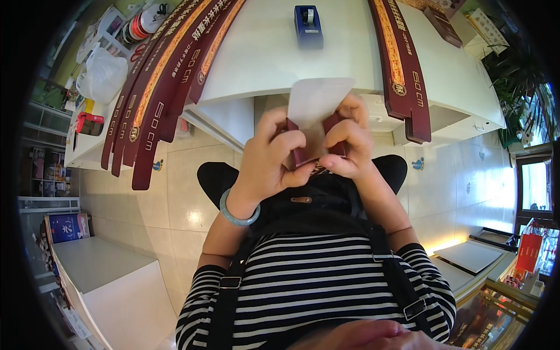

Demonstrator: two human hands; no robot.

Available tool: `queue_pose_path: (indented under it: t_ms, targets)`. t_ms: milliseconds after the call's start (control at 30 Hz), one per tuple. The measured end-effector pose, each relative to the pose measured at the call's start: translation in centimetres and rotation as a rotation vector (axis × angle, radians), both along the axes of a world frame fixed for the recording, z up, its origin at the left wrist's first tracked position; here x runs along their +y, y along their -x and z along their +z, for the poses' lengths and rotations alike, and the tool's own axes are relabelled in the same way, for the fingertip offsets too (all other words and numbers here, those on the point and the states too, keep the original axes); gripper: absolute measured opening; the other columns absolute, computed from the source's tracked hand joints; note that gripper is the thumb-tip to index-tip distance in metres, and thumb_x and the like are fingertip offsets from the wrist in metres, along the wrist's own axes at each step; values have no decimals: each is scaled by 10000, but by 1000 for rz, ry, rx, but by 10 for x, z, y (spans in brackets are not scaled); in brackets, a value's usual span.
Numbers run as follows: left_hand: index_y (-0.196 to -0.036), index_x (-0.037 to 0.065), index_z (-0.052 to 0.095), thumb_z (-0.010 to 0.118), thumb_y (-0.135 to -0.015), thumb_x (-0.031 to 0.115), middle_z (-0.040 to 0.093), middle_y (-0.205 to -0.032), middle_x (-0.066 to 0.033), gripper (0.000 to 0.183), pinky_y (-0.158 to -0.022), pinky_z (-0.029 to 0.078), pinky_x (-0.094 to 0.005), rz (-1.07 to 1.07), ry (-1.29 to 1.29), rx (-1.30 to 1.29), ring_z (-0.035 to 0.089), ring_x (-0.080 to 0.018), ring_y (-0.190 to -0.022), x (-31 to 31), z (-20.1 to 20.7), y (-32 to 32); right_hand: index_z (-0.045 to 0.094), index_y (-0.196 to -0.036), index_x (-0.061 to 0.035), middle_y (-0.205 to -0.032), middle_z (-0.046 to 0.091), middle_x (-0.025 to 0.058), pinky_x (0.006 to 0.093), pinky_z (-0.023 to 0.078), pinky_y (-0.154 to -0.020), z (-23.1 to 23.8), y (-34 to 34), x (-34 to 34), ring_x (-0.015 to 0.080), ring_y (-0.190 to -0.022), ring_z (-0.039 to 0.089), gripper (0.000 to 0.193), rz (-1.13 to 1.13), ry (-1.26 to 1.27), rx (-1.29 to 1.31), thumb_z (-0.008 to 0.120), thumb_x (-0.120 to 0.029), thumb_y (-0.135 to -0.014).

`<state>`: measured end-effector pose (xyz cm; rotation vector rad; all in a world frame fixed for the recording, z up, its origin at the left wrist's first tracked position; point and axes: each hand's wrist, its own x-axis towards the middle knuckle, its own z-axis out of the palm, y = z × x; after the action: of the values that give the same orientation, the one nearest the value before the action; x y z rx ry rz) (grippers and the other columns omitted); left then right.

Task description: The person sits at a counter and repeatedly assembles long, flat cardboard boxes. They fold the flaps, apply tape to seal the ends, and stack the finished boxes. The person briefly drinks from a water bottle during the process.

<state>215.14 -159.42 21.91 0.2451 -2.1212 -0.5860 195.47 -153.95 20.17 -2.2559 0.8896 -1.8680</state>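
Note:
The end of a long maroon cardboard box (pixel 300 153) is held in front of my lap, pointing up toward me. Its large end flap (pixel 319 96) stands raised, pale inside face showing, and two smaller maroon side flaps stick up beside the opening. My left hand (pixel 263 153), above a pale green bangle (pixel 239 217), has its fingers curled round the left side. On the other side my right hand (pixel 354 140) grips with bent fingers, its thumb pressed at the near edge. Most of the box's length is hidden behind my hands and body.
Several flat maroon boxes (pixel 153 140) overhang the white table (pixel 251 52) at left; more maroon boxes (pixel 408 93) overhang at right. A blue tape dispenser (pixel 309 29) stands at the back. A white plastic bag (pixel 104 74) and red-handled scissors (pixel 138 52) lie far left. A white cabinet (pixel 119 262) stands lower left.

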Motion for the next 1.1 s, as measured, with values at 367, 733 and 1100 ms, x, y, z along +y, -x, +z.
queue_pose_path:
  t_ms: [367,733,1100]
  targets:
    - [-1407,102,372,877,-796,245,514,-1401,-210,805,-971,544,-429,-217,-218,294,599,-325,-1217,-15,-12,10,739,-1163,-78,-1220,657,112,385,493,-954,53,-11,9,286,-1158,611,415,-41,-135,43,823,-168,-766]
    - [-1433,78,395,854,-819,321,502,-1435,-200,804,-1007,520,-424,-193,-286,232,575,-327,-1256,-16,-18,0,765,-1056,-70,-1204,700,126,401,507,-943,52,-1,-2,306,-1116,652,265,82,-163,89,753,-53,-792]
    - [-1254,109,552,788,-877,261,489,-1418,-202,470,-1033,470,-452,61,-174,151,554,-373,-1245,-29,-33,-17,649,-1318,-70,-1463,522,169,524,349,-1135,22,10,-44,364,-1396,451,478,255,-231,315,677,-366,-944]
